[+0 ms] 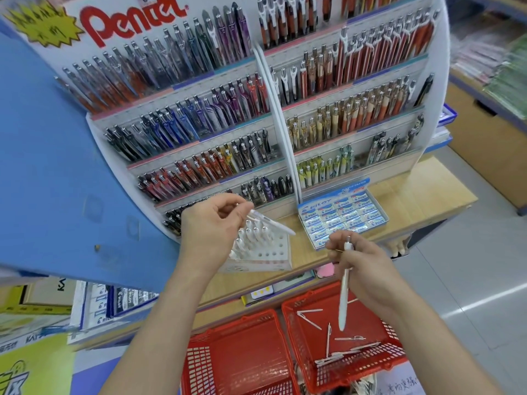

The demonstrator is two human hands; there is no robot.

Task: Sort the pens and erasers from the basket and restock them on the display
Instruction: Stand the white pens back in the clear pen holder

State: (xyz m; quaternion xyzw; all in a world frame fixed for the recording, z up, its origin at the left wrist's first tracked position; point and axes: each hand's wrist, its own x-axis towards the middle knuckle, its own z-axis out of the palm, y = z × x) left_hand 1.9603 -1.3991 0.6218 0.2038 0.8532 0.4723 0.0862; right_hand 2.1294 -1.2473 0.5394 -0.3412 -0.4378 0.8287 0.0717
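Fingers left [225, 199]: pinch one white pen [272, 222] | fingers right [335, 248]: grip second white pen [344, 292] | red baskets [242, 346] [302, 349]: two

Both forearms [159, 309] are bare throughout. The left hand [209, 228] and right hand [363, 269] have slim fingers [225, 199]; the nails seem short and plain, though detail is soft.

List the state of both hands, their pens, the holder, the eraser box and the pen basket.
left hand, pinches one end of a white pen
left pen, held slanted above the holder
right hand, fingers curled round a white pen
right pen, hangs tip down over the right basket
holder, partly filled, with open holes on its right side
eraser box, open, packed with rows of erasers
right basket, holds several loose white pens
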